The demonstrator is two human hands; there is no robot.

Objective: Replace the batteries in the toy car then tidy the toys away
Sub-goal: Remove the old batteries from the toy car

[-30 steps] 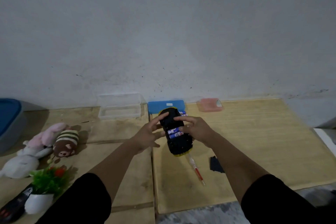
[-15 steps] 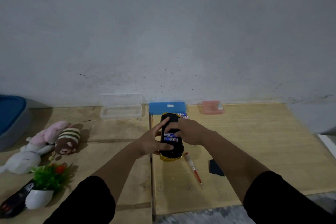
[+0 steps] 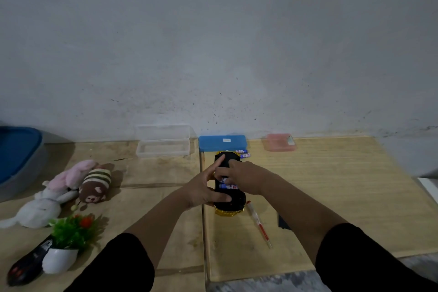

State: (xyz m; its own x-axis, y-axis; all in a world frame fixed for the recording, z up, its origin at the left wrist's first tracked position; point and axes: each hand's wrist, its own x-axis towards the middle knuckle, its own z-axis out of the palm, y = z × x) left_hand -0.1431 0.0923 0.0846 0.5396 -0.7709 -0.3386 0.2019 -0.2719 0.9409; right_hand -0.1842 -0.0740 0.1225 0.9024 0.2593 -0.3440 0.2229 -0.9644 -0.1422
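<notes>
The toy car [image 3: 229, 193] lies belly-up at the table's [image 3: 331, 185] centre. The left hand [image 3: 201, 191] clasps its flank from nine o'clock; the right hand [image 3: 239, 176] seemingly pinches a battery [image 3: 228, 186] in the bay. Rigid, light, slick plastic: hold the sides. Spare batteries [image 3: 243, 153] lie at twelve o'clock.

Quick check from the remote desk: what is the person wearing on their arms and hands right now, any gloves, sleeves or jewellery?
Both the left hand and the right hand are bare, with no gloves. No rings, watch or bands show. The forearms are uncovered; black sleeves end near the elbows on both arms. No markings are visible on the fabric.
</notes>
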